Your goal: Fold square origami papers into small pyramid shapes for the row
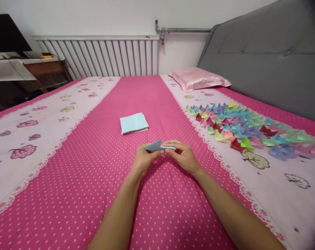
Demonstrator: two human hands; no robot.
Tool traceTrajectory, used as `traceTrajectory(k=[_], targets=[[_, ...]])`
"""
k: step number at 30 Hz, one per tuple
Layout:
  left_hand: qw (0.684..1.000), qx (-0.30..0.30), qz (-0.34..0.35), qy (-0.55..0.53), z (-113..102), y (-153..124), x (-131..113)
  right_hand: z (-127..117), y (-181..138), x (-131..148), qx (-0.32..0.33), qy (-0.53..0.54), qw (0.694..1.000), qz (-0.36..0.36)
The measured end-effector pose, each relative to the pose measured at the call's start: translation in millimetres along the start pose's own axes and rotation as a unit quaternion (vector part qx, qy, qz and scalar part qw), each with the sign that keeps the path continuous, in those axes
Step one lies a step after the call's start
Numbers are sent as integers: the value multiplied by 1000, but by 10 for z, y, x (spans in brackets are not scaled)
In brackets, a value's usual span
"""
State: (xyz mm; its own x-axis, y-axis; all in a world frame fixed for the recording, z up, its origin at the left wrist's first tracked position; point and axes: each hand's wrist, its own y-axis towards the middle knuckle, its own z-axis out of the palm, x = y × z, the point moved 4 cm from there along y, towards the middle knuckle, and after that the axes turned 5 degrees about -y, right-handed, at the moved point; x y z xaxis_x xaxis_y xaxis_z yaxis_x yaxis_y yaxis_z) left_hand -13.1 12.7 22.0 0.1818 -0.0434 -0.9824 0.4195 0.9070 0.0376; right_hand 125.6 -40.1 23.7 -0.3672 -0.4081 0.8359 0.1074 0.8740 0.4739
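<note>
I have the fingers of the left hand [142, 157] and the right hand [184, 156] pinching one folded light-blue paper piece [153, 146] between them, probably to keep its creases tight while a pointed flap stands up. Beyond the fingers, slightly left, lies a rectangular stack of paper sheets with a pale-blue top [133, 123], seemingly within easy reach. Right of them, multicoloured folded-paper boats [251, 132] sit in rows, leaving elbow room. Below spreads a magenta, white-dotted fabric bedcover [94, 166]; far beyond, a white ribbed radiator [100, 57].
</note>
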Motion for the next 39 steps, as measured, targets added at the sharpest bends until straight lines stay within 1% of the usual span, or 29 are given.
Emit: traceTrajectory(k=[5,9,13,18,21,26,32,36,39], targets=[[1000,-11,5,17,-11,9,7,16,-20,-14,24,23,999,6],[1000,-10,-2,25,-13,8,0,27,-32,-41,34,28,999,31],[1000,-4,-10,13,4,-2,-28,14,-30,-45,-4,50,997,58],[1000,-11,-14,9,-3,0,-30,-42,-26,-6,-78,38,996,13],[1000,-20,-11,17,-16,-1,-19,-55,-37,-35,-97,33,994,23],[1000,-10,-3,10,-8,-12,-20,-52,-56,-78,-100,35,992,73],[999,-6,2,36,1,-15,-38,-36,-56,-115,-83,74,986,123],[999,-7,4,39,16,-18,-51,-41,-48,-105,-71,67,988,116],[999,-17,3,45,19,-19,-56,-67,-35,-53,-69,20,994,78]])
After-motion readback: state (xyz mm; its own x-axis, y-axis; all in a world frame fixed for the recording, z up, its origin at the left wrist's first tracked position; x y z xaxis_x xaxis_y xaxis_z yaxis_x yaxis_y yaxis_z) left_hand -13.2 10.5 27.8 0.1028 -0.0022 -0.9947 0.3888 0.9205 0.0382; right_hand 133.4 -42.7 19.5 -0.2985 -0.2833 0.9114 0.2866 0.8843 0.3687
